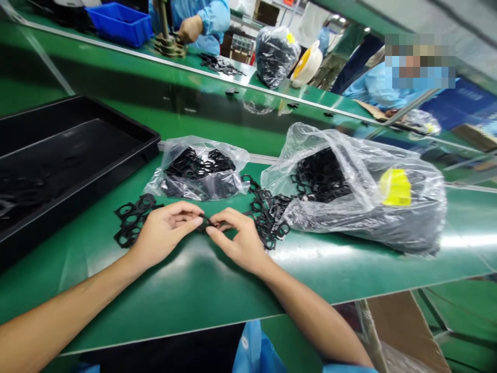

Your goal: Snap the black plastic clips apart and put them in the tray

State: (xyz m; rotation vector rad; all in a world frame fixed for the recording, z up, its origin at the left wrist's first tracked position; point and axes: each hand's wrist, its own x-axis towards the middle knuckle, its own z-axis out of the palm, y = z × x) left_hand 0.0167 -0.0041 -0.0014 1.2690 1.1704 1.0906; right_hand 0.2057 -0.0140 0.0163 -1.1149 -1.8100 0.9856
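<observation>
Between my two hands is a small black plastic part, mostly covered by the fingers. My left hand pinches its left end, and my right hand pinches the right end. Left of my left hand lies a group of black ring-shaped parts on the green table. A loose heap of similar black parts sits just beyond my right hand. Behind the hands stands an open clear bag with black parts in it.
A large clear bag with a yellow label lies on the right, its mouth toward the heap. A deep black tray takes up the left. Past the low partition are a blue bin, a co-worker's hand and another bag.
</observation>
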